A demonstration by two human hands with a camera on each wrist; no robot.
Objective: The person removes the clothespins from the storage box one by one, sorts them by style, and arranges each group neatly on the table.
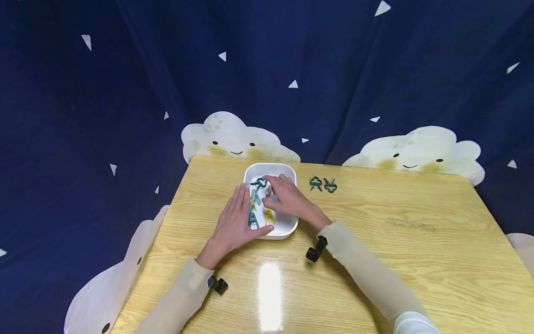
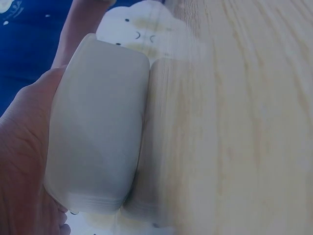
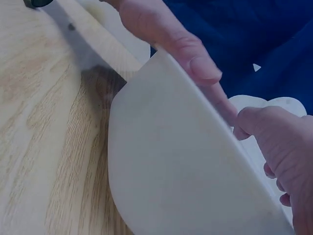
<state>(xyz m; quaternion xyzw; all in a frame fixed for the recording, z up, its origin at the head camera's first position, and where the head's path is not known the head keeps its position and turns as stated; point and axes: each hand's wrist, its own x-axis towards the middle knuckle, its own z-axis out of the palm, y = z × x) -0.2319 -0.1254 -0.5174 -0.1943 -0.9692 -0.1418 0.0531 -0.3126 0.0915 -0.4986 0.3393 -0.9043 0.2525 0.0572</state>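
Beige-sleeved left hand (image 1: 237, 222) lies flat-fingered along the left side of the white box (image 1: 270, 164), thumb at the near rim, while the right hand (image 1: 289, 198) dips in from the right by a dark green clip (image 1: 261, 184), and tbh I can't tell if it's pinching anything. Teal clips (image 1: 253, 221) sit inside on the left, with a yellow clip (image 1: 270, 215) nearer the middle. Two more dark green clips (image 1: 315, 184) lie right of the box on the wooden table (image 1: 417, 260).

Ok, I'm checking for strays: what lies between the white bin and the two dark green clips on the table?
Only bare wooden tabletop separates the white bin from the clips in the head view.
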